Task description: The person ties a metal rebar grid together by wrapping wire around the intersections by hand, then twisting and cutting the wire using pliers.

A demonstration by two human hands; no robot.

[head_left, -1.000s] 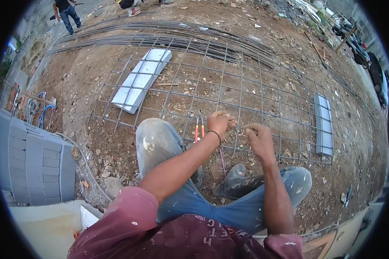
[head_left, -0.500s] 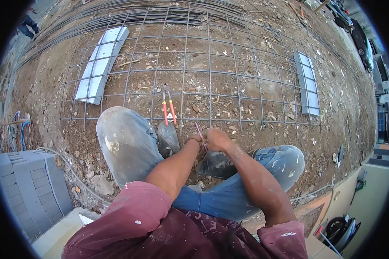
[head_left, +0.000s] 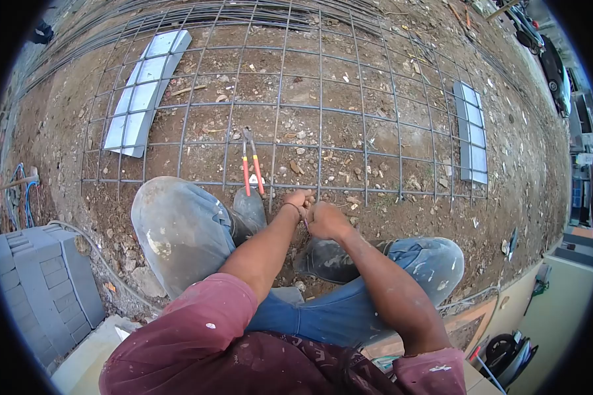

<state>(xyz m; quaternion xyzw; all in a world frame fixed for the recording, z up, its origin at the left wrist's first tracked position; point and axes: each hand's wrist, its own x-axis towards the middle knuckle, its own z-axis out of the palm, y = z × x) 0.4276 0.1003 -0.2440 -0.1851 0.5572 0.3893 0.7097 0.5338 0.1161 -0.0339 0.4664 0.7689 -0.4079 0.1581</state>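
My left hand (head_left: 299, 199) and my right hand (head_left: 326, 220) are close together, over the ground between my knees and just short of the near edge of a steel rebar grid (head_left: 319, 141). My right hand is closed on a thin purplish strip (head_left: 306, 225), of which only a short piece shows below the fingers. The fingers of my left hand are bent together, and whatever they pinch is hidden. Just beyond my left boot (head_left: 249, 207), a pair of end-cutting nippers (head_left: 252, 164) with red-orange handles lies by the grid, jaws pointing away from me.
Pale blocks, one on the left (head_left: 141, 99) and one on the right (head_left: 471, 131), lie beneath the grid. Long loose rebars (head_left: 244, 18) run across the back. Stacked grey blocks (head_left: 46, 283) and a hose (head_left: 102, 253) are at my left. Stones litter the dirt.
My left hand has moved slightly forward toward the grid edge. The purplish strip, which stuck out above and below my hands, is now mostly covered. The view has shifted slightly.
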